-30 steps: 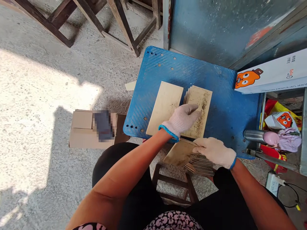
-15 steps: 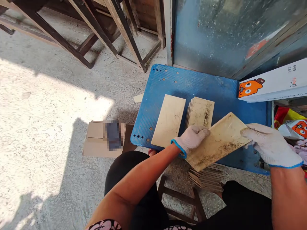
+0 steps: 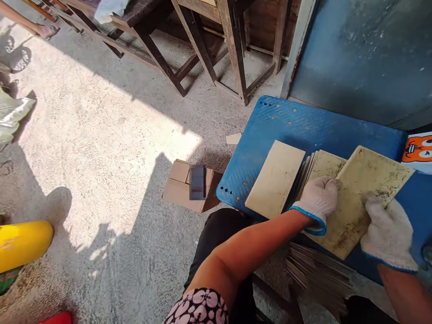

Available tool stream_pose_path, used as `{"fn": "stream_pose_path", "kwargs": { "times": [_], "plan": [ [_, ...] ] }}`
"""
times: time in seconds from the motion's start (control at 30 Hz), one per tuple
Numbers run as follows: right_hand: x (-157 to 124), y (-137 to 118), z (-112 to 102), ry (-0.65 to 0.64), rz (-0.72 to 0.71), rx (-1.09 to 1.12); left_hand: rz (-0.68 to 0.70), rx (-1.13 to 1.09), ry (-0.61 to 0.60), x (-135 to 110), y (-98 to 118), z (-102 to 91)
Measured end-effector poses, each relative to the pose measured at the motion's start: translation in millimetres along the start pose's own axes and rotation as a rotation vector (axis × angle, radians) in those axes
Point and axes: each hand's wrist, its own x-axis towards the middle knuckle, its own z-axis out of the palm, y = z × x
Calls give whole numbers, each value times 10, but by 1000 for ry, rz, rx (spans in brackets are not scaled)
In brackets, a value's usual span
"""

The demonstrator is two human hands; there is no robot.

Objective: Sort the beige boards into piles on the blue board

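A cream-coloured thin board [image 3: 367, 189] with dark specks lies slantwise between my two hands. My left hand [image 3: 319, 198], in a white knit glove with a blue cuff, is closed on its left edge. Across its lower right edge lies my gloved right hand [image 3: 388, 231], thumb on the speckled face and the other fingers mostly hidden. Partly covered by my left hand and the held board is a stack of similar boards [image 3: 326, 164]. Left of that stack, a cleaner pale board [image 3: 276, 177] rests on the blue plastic tabletop [image 3: 256, 144].
Below the tabletop edge sits another pile of thin boards [image 3: 317, 270]. A cardboard box [image 3: 178, 182] with a blurred-out dark item stands on the floor. Wooden trestles [image 3: 232, 49] and a metal-framed door [image 3: 357, 67] are behind. A printed white box [image 3: 420, 150] is at right.
The view has swung left. My right hand has shifted from the held board's right-hand corner to its lower right edge, while my left hand still grips its left edge.
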Motion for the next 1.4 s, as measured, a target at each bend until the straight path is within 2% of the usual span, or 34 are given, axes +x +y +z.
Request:
{"fn": "stream_pose_path", "kwargs": {
  "times": [0.1, 0.2, 0.33, 0.43, 0.57, 0.7, 0.77, 0.9, 1.1, 1.27, 1.4],
  "plan": [
    [68, 162, -17, 121, 97, -3, 26, 159, -35, -63, -58, 31],
    [147, 359, -77, 206, 125, -51, 95, 377, -55, -156, -104, 56],
    [213, 539, -92, 239, 95, -131, 109, 628, -40, -205, -90, 30],
    [265, 567, -52, 239, 110, -222, 77, 725, -40, -165, -50, -21],
    [341, 474, 16, 221, 142, -443, 33, 752, -31, -82, -22, -88],
    [442, 338, 53, 113, 183, -775, -4, 775, -37, 4, -5, -153],
    [492, 303, 68, 71, 203, -861, -9, 790, -48, 50, 16, -185],
    [557, 314, 91, 58, 208, -888, 21, 818, -64, 131, 60, -234],
    [559, 337, 112, 77, 134, -981, 97, 858, -8, 164, 11, -220],
    [485, 283, 149, 158, -27, -1006, 141, 883, 57, -33, 23, -186],
    [493, 279, 47, 266, -104, -936, 242, 920, 57, -198, 148, -239]
  ]
}}
